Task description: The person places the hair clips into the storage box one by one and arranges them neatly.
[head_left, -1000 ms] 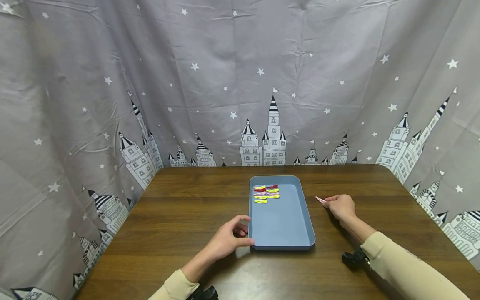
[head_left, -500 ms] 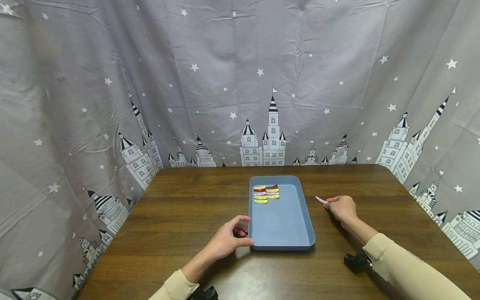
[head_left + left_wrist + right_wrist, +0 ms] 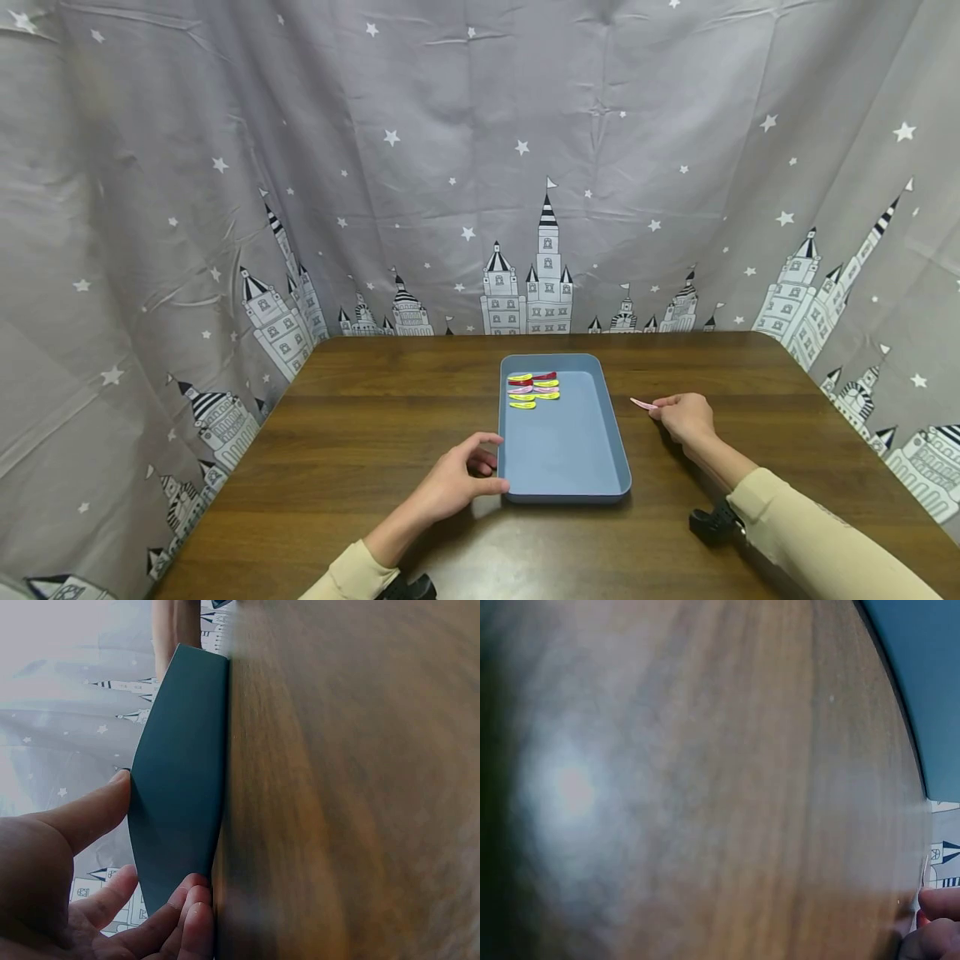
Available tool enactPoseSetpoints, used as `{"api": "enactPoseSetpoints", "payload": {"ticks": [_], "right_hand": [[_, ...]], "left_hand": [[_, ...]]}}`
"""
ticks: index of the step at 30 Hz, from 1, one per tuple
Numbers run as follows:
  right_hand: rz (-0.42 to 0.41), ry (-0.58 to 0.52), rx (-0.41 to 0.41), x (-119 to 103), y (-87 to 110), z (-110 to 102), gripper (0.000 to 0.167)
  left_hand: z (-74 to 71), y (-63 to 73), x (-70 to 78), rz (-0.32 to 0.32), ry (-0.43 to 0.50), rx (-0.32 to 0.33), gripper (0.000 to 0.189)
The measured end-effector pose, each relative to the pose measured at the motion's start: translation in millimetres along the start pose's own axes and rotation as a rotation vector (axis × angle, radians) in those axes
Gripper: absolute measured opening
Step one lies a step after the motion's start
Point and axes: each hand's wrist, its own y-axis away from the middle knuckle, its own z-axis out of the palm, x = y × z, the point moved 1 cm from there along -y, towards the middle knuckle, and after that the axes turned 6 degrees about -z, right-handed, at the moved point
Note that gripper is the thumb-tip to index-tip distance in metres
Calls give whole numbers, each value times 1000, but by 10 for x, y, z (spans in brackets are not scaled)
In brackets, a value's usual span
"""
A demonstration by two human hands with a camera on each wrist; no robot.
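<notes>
A pink snap hair clip (image 3: 642, 404) is pinched between the thumb and fingers of my right hand (image 3: 684, 417), low over the table to the right of the blue-grey tray (image 3: 566, 446). In the right wrist view those fingertips (image 3: 941, 904) show only at the lower right edge. My left hand (image 3: 453, 479) rests against the tray's left side. Its thumb (image 3: 112, 795) touches the rim and other fingers lie against the outer wall. Inside the tray's far left part, several hair clips lie in two columns: yellow (image 3: 522, 406), red (image 3: 521, 382) and pink (image 3: 519, 390).
The tray stands on a brown wooden table (image 3: 390, 392). Behind the table hangs a grey curtain (image 3: 420, 167) printed with castles and stars. A black device (image 3: 716, 521) sits at the right wrist and another (image 3: 408, 587) at the left wrist.
The pink hair clip in my right hand has tilted slightly flatter, and that hand has shifted a touch towards me. My left hand and the tray hold their places.
</notes>
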Motion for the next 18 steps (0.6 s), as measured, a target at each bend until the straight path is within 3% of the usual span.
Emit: {"api": "enactPoseSetpoints", "payload": {"ticks": [18], "right_hand": [[35,-63,-34,-138,-63,-93,27]], "left_hand": [[-4,-10,-17,2,4,-5,57]]}}
